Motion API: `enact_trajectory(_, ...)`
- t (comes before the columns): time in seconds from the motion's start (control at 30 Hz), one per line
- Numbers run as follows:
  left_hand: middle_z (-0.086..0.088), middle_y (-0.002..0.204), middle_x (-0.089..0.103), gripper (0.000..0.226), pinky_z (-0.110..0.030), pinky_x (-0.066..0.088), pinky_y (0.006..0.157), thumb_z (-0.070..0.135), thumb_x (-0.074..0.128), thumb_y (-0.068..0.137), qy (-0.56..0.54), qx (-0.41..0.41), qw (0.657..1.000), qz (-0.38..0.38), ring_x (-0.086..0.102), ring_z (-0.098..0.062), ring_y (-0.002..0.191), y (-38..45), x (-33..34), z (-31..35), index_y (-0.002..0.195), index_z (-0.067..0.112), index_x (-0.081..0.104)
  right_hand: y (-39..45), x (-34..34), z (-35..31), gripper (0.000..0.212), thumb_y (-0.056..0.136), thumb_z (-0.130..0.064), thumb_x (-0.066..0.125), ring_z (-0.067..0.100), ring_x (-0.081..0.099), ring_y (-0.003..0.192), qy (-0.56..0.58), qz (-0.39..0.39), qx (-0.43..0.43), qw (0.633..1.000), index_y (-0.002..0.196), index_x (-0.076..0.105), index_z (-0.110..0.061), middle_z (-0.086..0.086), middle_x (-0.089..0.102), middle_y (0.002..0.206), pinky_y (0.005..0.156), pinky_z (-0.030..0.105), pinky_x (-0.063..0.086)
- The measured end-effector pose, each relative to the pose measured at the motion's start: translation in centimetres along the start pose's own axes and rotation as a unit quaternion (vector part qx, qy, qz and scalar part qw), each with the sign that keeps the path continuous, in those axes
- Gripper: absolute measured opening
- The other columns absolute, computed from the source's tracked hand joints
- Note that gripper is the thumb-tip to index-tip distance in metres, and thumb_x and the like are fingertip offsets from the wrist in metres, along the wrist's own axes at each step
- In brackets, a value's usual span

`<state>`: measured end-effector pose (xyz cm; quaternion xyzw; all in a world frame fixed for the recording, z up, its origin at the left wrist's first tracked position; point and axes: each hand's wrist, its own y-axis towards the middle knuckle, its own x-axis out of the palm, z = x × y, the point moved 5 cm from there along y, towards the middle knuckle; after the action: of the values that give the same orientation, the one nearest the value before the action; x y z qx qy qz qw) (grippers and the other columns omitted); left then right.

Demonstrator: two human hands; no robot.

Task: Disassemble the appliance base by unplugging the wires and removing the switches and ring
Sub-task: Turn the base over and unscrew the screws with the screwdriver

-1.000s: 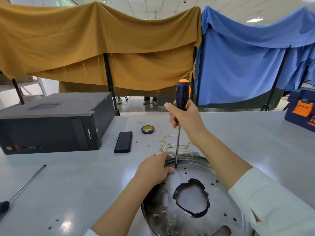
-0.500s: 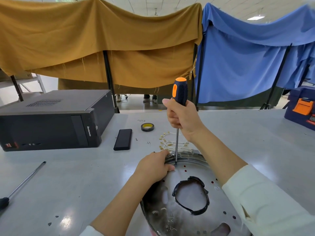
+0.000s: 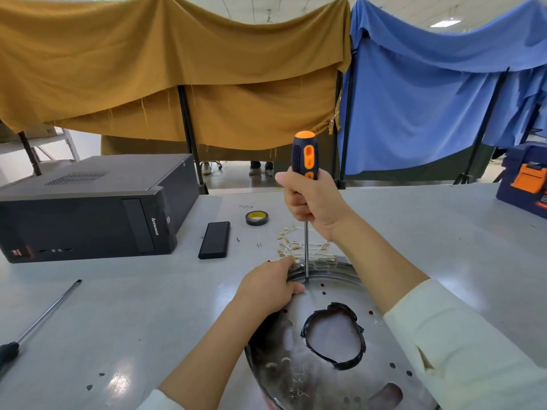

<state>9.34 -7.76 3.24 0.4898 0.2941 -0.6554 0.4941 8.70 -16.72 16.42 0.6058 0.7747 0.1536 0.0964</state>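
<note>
On the grey table, my left hand grips the shiny round metal appliance base by its rim; my right hand is wrapped round the upright orange-and-black screwdriver, tip on the base.

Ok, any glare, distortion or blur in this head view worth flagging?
Head view: wide-angle bend curves the curtain tops and table edge; ceiling lights glare off the table near the left forearm and off the shiny metal base, which mirrors its surroundings; the centre is sharp, with the screwdriver crisp in the right hand; corners look softer.
</note>
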Motion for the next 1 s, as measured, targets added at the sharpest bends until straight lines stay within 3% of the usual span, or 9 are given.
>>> enact_trajectory(0.1,-0.003,0.117,0.062,0.042,-0.029,0.04,0.073,0.046,0.057,0.088,0.0,0.001,1.0,-0.002,0.057,-0.025,0.105,0.0,0.0,-0.1,0.123,0.024,0.047,-0.4,-0.1,-0.3,0.03,0.091,-0.018,0.062,0.011,0.031,0.039,-0.055,0.055,-0.045,0.996,0.069,0.041,-0.014,-0.002,0.036,0.05,0.039,0.021,0.031)
enact_trajectory(0.2,-0.005,0.12,0.061,0.045,-0.032,0.043,0.078,0.046,0.056,0.088,-0.004,0.0,1.0,-0.006,0.055,-0.026,0.108,0.0,0.2,-0.2,0.126,0.023,0.046,-1.3,-1.0,-1.1,0.021,0.088,-0.022,0.067,0.012,0.052,0.051,-0.171,0.21,-0.119,0.955,0.086,0.047,-0.015,0.002,0.051,0.066,0.052,0.026,0.05)
enact_trajectory(0.3,-0.004,0.121,0.061,0.045,-0.032,0.044,0.081,0.045,0.057,0.088,-0.01,0.0,1.0,-0.005,0.056,-0.026,0.108,0.1,0.1,-0.2,0.126,0.023,0.046,-1.6,-1.1,-1.2,0.02,0.089,-0.023,0.064,0.012,0.049,0.057,-0.167,0.262,-0.135,0.941,0.082,0.046,-0.025,-0.003,0.05,0.067,0.056,0.028,0.049)
enact_trajectory(0.37,-0.004,0.121,0.061,0.045,-0.032,0.043,0.081,0.045,0.057,0.088,-0.01,-0.001,1.0,-0.006,0.056,-0.026,0.109,0.1,0.1,-0.1,0.126,0.024,0.046,-1.4,-1.3,-1.2,0.026,0.089,-0.018,0.063,0.015,0.042,0.051,-0.137,0.248,-0.116,0.952,0.072,0.044,-0.022,-0.003,0.043,0.059,0.049,0.031,0.042)
enact_trajectory(0.53,-0.003,0.123,0.06,0.048,-0.031,0.043,0.08,0.047,0.057,0.088,-0.005,-0.006,1.0,-0.005,0.056,-0.025,0.109,0.0,0.2,-0.3,0.129,0.026,0.045,-0.3,-0.6,-0.6,0.035,0.089,-0.002,0.058,0.012,0.024,0.041,0.021,0.033,-0.046,0.998,0.063,0.04,-0.016,-0.005,0.03,0.048,0.041,0.021,0.027)
enact_trajectory(0.7,-0.002,0.125,0.059,0.049,-0.031,0.043,0.083,0.046,0.057,0.088,-0.01,-0.003,1.0,-0.008,0.055,-0.025,0.112,0.1,0.2,-0.3,0.131,0.027,0.044,-1.5,-1.3,-1.0,0.021,0.088,-0.012,0.062,0.012,0.046,0.046,-0.145,0.194,-0.122,0.962,0.081,0.044,-0.018,0.0,0.045,0.063,0.048,0.026,0.048)
enact_trajectory(0.77,-0.003,0.125,0.06,0.049,-0.032,0.044,0.084,0.046,0.057,0.088,-0.013,-0.003,1.0,-0.009,0.055,-0.024,0.112,0.0,0.2,-0.3,0.131,0.026,0.044,-2.0,-1.4,-0.8,0.019,0.089,-0.017,0.062,0.014,0.049,0.053,-0.166,0.248,-0.14,0.944,0.082,0.045,-0.023,0.003,0.048,0.067,0.05,0.025,0.048)
enact_trajectory(0.87,-0.003,0.125,0.06,0.049,-0.032,0.045,0.084,0.046,0.057,0.088,-0.01,-0.001,1.0,-0.005,0.055,-0.024,0.111,0.0,0.1,-0.2,0.131,0.026,0.044,-1.9,-1.2,-0.5,0.023,0.089,-0.018,0.062,0.017,0.04,0.054,-0.126,0.246,-0.109,0.955,0.075,0.044,-0.02,0.003,0.043,0.063,0.049,0.029,0.038)
enact_trajectory(1.0,-0.002,0.123,0.06,0.049,-0.031,0.043,0.081,0.046,0.057,0.088,-0.001,-0.006,1.0,-0.005,0.056,-0.024,0.11,0.0,0.1,-0.1,0.131,0.026,0.044,-0.8,-1.0,-0.5,0.039,0.09,-0.007,0.057,0.01,0.023,0.038,0.009,0.039,-0.037,0.999,0.06,0.037,-0.021,-0.006,0.03,0.047,0.037,0.016,0.023)
